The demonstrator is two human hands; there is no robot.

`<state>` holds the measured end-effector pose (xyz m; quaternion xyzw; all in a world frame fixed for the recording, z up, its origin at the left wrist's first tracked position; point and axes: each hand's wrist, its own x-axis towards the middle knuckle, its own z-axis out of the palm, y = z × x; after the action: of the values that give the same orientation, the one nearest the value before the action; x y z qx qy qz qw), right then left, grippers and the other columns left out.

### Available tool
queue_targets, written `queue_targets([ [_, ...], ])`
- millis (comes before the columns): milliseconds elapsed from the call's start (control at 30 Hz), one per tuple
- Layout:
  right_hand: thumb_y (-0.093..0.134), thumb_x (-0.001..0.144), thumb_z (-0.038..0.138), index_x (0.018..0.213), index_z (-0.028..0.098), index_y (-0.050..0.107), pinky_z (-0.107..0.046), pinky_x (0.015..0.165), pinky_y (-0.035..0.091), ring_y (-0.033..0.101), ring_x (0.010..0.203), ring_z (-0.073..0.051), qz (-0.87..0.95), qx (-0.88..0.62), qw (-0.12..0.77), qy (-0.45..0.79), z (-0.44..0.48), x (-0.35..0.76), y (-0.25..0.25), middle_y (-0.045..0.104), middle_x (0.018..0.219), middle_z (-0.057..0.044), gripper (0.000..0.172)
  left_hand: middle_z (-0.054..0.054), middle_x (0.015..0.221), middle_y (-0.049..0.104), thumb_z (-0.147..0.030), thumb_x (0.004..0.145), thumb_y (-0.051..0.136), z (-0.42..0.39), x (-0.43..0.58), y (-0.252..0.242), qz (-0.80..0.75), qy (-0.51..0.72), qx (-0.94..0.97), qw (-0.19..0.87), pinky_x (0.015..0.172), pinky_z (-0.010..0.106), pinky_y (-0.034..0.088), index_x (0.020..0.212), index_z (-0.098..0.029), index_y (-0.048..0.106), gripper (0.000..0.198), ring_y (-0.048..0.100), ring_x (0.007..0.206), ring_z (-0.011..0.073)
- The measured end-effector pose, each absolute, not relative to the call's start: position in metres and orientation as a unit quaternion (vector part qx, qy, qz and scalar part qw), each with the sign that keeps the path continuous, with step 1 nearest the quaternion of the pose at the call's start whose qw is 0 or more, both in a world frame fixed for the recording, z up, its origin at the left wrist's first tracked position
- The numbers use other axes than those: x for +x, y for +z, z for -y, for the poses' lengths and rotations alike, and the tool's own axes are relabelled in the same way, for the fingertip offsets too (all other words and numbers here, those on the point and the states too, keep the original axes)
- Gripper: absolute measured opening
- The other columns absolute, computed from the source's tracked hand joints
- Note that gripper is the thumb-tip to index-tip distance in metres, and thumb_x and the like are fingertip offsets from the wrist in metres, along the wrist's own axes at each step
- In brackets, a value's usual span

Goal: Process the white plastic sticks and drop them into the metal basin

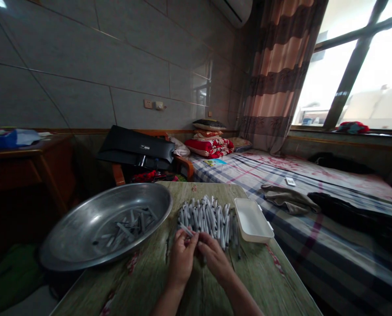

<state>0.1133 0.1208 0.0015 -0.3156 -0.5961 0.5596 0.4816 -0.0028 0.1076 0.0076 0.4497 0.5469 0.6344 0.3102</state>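
My left hand (183,252) is closed on a slim whitish pen barrel (187,229), which points up and to the left out of the fingers. Against it, the fingers of my right hand (213,253) are pinched together near the barrel's lower end; what they grip is hidden. Just beyond both hands lies a pile of similar pen barrels (205,215), pale and translucent, some with dark ends. A large steel basin (84,219) stands to the left with several loose pale pieces (130,228) inside. Right of the pile sits a white plastic box (252,219) without a lid.
The wood-patterned table (143,285) carries all of this. A bed (301,237) with clothes and folded bedding runs along the right side. Behind the table is a wooden chair (184,166) with a black flat panel (140,147) on it. A desk (48,153) stands far left.
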Motion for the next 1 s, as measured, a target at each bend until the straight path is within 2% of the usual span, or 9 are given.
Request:
queue_targets([
  [100,0.058,0.079,0.037,0.078,0.017,0.056,-0.020,0.046,0.029,0.036,0.048,-0.008,0.571,-0.311,0.440,0.620,-0.118,0.107,-0.001,0.044,0.058,0.006,0.019,0.010,0.095,0.067,-0.053,0.067,0.069,-0.105,-0.002,0.004,-0.521,0.640,0.434,0.362,0.088,0.041,0.049,0.086,-0.017,0.067,0.041,0.065,0.094,0.0278],
  [200,0.061,0.077,0.040,0.080,0.018,0.055,-0.019,0.042,0.021,0.027,0.043,-0.006,0.540,-0.319,0.421,0.656,-0.115,0.103,0.001,0.036,0.051,0.009,0.023,0.009,0.095,0.070,-0.053,0.067,0.070,-0.101,-0.002,0.003,-0.492,0.640,0.426,0.409,0.089,0.040,0.049,0.089,-0.017,0.067,0.042,0.066,0.093,0.0272],
  [267,0.063,0.076,0.047,0.085,0.018,0.056,-0.019,0.041,0.019,0.024,0.041,-0.005,0.511,-0.315,0.407,0.688,-0.113,0.102,0.003,0.033,0.049,0.010,0.032,0.009,0.094,0.071,-0.054,0.071,0.067,-0.099,-0.002,0.001,-0.473,0.633,0.420,0.446,0.090,0.040,0.049,0.090,-0.018,0.068,0.040,0.066,0.093,0.0268],
  [367,0.067,0.071,0.060,0.082,0.017,0.056,-0.019,0.040,0.018,0.025,0.039,-0.005,0.480,-0.306,0.399,0.719,-0.110,0.099,0.003,0.034,0.048,0.011,0.045,0.009,0.094,0.073,-0.054,0.076,0.062,-0.096,-0.001,0.000,-0.443,0.631,0.393,0.502,0.086,0.039,0.051,0.087,-0.019,0.070,0.038,0.067,0.091,0.0263],
  [433,0.068,0.068,0.064,0.080,0.016,0.057,-0.020,0.041,0.022,0.030,0.039,-0.005,0.481,-0.293,0.396,0.726,-0.109,0.097,0.001,0.040,0.048,0.009,0.050,0.010,0.090,0.073,-0.055,0.076,0.061,-0.094,-0.001,0.000,-0.428,0.630,0.374,0.529,0.080,0.039,0.053,0.086,-0.019,0.071,0.038,0.067,0.087,0.0266],
  [567,0.072,0.070,0.056,0.091,0.016,0.064,-0.021,0.048,0.031,0.041,0.046,-0.007,0.476,-0.258,0.421,0.728,-0.108,0.093,-0.005,0.048,0.055,0.006,0.046,0.008,0.083,0.072,-0.057,0.075,0.061,-0.094,0.000,0.000,-0.457,0.615,0.407,0.498,0.079,0.037,0.053,0.084,-0.018,0.071,0.041,0.067,0.083,0.0256],
  [700,0.069,0.069,0.062,0.099,0.017,0.065,-0.020,0.042,0.025,0.032,0.042,-0.006,0.460,-0.311,0.411,0.723,-0.105,0.092,-0.008,0.040,0.053,0.008,0.054,0.007,0.081,0.071,-0.061,0.077,0.056,-0.097,-0.001,-0.004,-0.491,0.609,0.426,0.454,0.077,0.036,0.052,0.084,-0.019,0.068,0.044,0.066,0.079,0.0243],
  [800,0.068,0.066,0.067,0.097,0.017,0.066,-0.019,0.040,0.021,0.029,0.044,-0.006,0.467,-0.336,0.401,0.713,-0.103,0.091,-0.006,0.037,0.056,0.007,0.060,0.007,0.080,0.071,-0.062,0.076,0.055,-0.098,-0.002,-0.005,-0.511,0.608,0.426,0.433,0.077,0.037,0.052,0.079,-0.020,0.067,0.044,0.065,0.080,0.0251],
  [1000,0.068,0.069,0.064,0.089,0.019,0.066,-0.020,0.046,0.026,0.032,0.050,-0.008,0.475,-0.309,0.431,0.702,-0.101,0.088,-0.002,0.041,0.061,0.004,0.049,0.008,0.077,0.070,-0.066,0.071,0.058,-0.097,-0.002,-0.001,-0.523,0.615,0.417,0.417,0.078,0.039,0.050,0.071,-0.023,0.067,0.044,0.064,0.079,0.0273],
])
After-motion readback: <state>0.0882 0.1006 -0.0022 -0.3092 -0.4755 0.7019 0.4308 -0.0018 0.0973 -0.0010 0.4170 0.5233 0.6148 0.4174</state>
